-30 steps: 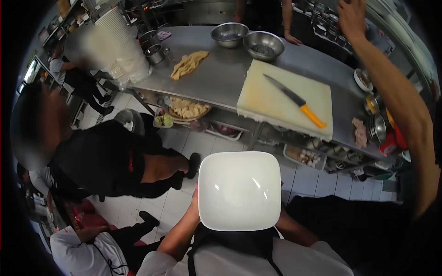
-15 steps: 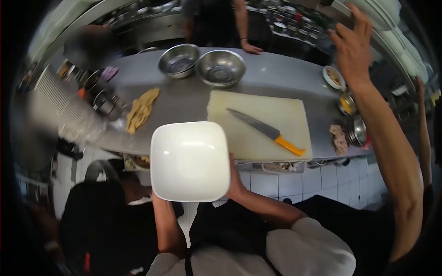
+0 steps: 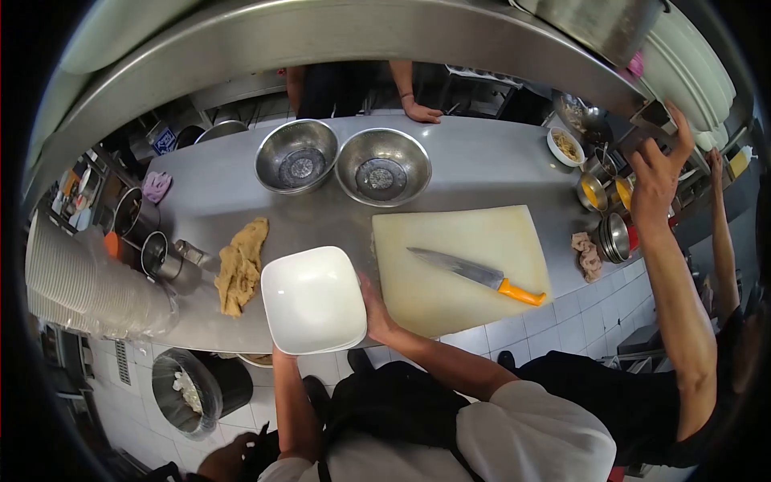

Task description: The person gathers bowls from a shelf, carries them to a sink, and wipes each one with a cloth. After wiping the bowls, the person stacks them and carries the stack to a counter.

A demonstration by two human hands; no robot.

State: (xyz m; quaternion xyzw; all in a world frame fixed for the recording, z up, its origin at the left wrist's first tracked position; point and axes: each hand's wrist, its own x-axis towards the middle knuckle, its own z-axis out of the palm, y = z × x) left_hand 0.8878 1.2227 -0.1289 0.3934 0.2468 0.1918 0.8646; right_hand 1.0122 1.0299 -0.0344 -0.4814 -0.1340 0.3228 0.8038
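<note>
A white square bowl [image 3: 313, 300], apparently with another beneath it, is held over the counter's front edge. My right hand [image 3: 375, 309] grips its right side, the fingers partly hidden behind it. My left hand [image 3: 283, 356] is at the lower left of the bowl, mostly covered by it. Just left lies a crumpled tan cloth [image 3: 242, 267]. To the right, a knife [image 3: 474, 274] with an orange handle rests on a pale cutting board [image 3: 450, 309]. Behind stand two steel bowls, one on the left [image 3: 297, 157] and one on the right [image 3: 383, 167].
A co-worker's raised hand [image 3: 660, 173] touches the overhead shelf [image 3: 321, 40] at the right. Another person's hand [image 3: 422, 112] rests on the counter's far edge. Stacked containers [image 3: 72, 281] stand left, above a lined bin [image 3: 233, 386]. Small bowls and a pink cloth [image 3: 586, 257] lie right.
The view has shifted, bringing the overhead shelf and the bin into sight. The white bowl appears smaller and lower over the counter, still in my hands. The person at the left has moved mostly out of view.
</note>
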